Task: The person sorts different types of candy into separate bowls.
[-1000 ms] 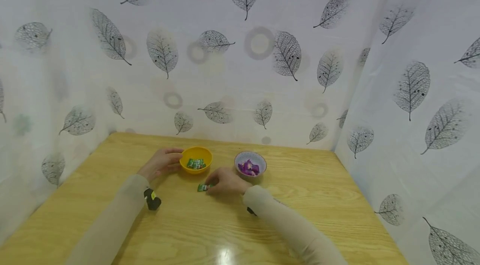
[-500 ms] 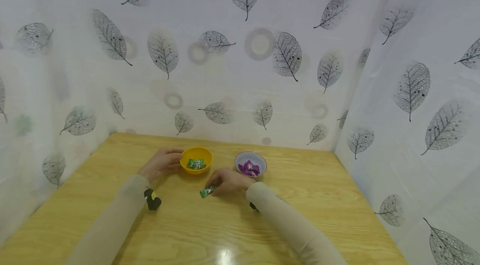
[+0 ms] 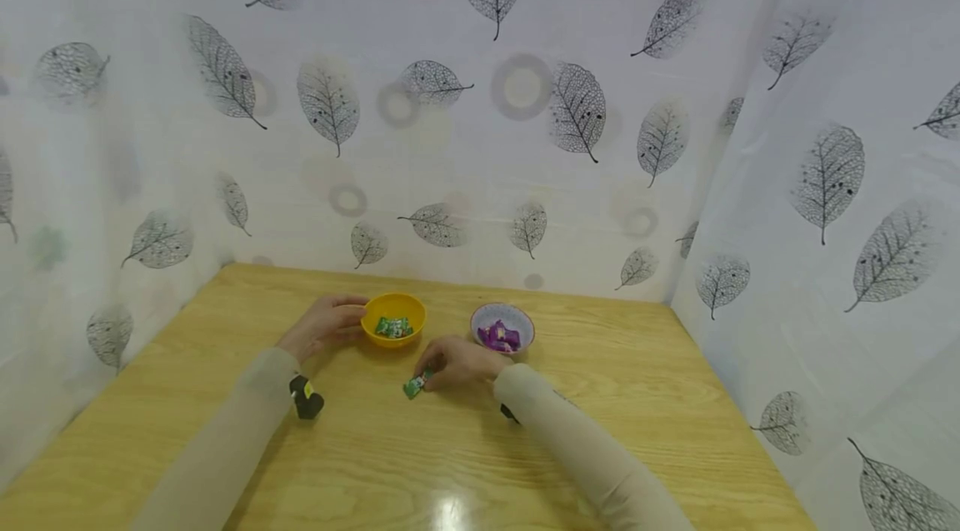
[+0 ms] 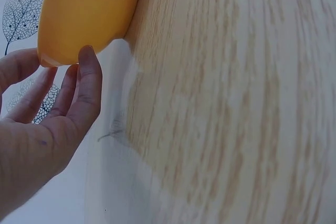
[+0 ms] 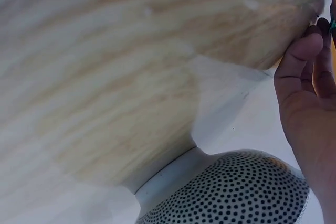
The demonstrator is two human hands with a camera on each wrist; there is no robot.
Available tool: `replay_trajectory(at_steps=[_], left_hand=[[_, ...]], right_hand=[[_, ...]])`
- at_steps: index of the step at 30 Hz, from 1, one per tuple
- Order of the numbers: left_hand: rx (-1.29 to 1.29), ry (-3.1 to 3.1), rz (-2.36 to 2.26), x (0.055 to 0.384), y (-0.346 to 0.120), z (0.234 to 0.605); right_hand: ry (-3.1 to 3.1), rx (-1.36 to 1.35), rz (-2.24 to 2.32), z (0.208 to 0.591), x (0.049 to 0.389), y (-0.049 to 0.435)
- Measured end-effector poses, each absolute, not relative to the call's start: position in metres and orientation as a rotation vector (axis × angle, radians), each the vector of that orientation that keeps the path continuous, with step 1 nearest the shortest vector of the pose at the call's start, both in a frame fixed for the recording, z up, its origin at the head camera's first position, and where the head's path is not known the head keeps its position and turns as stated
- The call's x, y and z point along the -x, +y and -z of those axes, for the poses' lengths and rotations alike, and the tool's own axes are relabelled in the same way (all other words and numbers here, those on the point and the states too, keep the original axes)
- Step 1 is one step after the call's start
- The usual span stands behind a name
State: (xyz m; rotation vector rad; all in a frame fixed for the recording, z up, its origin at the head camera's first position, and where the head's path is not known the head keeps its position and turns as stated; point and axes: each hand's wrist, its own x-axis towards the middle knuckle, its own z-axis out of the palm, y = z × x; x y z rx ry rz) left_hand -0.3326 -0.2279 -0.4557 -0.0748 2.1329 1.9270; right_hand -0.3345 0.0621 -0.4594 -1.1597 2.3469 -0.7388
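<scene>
My right hand (image 3: 461,363) pinches a small green-wrapped candy (image 3: 415,384) just in front of the yellow bowl (image 3: 393,343). In the right wrist view its curled fingers (image 5: 304,51) are at the right edge, and only a sliver of green wrapper shows. My left hand (image 3: 322,327) holds the yellow bowl at its left side; the left wrist view shows thumb and fingers (image 4: 90,85) bent against its rim and wall. Several green-wrapped candies (image 3: 393,327) lie inside that bowl.
A pale speckled bowl (image 3: 522,337) with several purple-wrapped candies (image 3: 498,336) stands right of the yellow one, close behind the right hand. The wooden table (image 3: 390,464) meets a leaf-patterned curtain (image 3: 450,156) at the back and sides.
The green candy has come slightly nearer to me and turned from lying level to slanting between the right fingers. The left hand and both bowls stay in place.
</scene>
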Motion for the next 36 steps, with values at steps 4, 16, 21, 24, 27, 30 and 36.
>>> replay_trajectory(at_steps=[4, 16, 21, 24, 27, 30, 36], left_hand=[[0.066, 2.133, -1.930, 0.332, -0.228, 0.455], [0.068, 2.126, -1.956, 0.332, -0.228, 0.458], [0.058, 2.134, -1.950, 0.332, -0.228, 0.458], [0.048, 2.134, -1.948, 0.332, -0.228, 0.457], [0.054, 2.135, -1.950, 0.331, -0.228, 0.457], [0.054, 2.139, -1.948, 0.331, -0.228, 0.456], [0.036, 2.142, -1.949, 0.332, -0.227, 0.456]], right_hand=[[2.361, 1.170, 0.749, 0.458, 0.335, 0.062], [2.401, 1.144, 0.880, 0.446, 0.335, 0.059], [2.406, 1.107, 0.951, 0.441, 0.334, 0.056], [2.403, 1.097, 0.993, 0.439, 0.336, 0.056], [2.398, 1.090, 1.034, 0.438, 0.338, 0.055], [2.412, 1.116, 1.072, 0.438, 0.341, 0.054], [2.528, 1.071, 1.154, 0.435, 0.344, 0.048]])
